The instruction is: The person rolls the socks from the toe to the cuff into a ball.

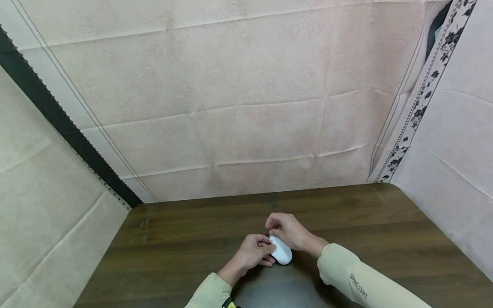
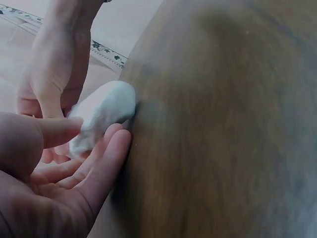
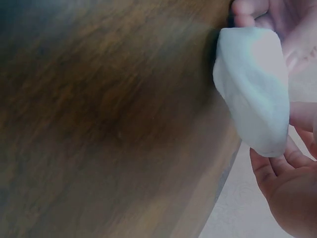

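A white soft lump (image 1: 281, 252), oval and smooth, sits on the dark wooden table (image 1: 173, 239) near its front middle. My left hand (image 1: 265, 253) pinches its left side between thumb and fingers; the left wrist view shows the thumb above and the fingers below the lump (image 2: 103, 115). My right hand (image 1: 275, 229) curls over the lump's far end from the right. In the right wrist view the lump (image 3: 253, 84) stands between my right hand's fingers (image 3: 277, 183) below and other fingertips (image 3: 247, 9) above. I cannot tell whether the lump is cloth or dough.
Pale pink patterned fabric (image 1: 246, 98) hangs as a backdrop behind the table, with a flowered border strip (image 1: 420, 107) at the right. A beige sheet (image 1: 46, 205) covers the left side. Bare dark wood shows on both sides of the hands.
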Action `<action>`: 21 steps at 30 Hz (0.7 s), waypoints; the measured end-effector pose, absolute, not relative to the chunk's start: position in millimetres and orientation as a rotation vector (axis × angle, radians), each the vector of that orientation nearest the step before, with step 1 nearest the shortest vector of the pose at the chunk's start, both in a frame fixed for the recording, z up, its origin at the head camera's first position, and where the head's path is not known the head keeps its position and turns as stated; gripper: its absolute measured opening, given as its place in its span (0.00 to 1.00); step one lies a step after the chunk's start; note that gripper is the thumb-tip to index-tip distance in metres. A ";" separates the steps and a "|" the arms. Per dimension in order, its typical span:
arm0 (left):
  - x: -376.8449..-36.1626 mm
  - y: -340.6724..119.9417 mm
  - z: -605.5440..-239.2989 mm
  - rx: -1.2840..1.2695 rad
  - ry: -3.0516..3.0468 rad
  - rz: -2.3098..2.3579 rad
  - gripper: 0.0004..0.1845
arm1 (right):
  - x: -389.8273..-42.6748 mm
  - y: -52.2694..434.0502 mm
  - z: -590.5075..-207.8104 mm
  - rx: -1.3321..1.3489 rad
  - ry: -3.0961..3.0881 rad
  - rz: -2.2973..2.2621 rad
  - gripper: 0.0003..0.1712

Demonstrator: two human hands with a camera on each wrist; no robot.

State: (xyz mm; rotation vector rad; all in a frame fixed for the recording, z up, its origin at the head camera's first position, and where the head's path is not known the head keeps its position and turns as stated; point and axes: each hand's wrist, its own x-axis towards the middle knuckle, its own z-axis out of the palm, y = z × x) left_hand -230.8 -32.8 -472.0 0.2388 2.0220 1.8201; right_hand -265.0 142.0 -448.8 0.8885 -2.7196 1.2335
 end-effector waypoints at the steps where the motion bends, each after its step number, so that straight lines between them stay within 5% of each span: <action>1: -230.5 -33.4 -471.0 0.230 2.030 1.803 0.12 | -266.0 141.5 -449.9 0.886 -2.726 1.234 0.07; 21: -235.6 -51.4 -458.5 0.327 2.180 1.622 0.13 | -267.1 145.4 -454.9 0.848 -2.754 1.207 0.04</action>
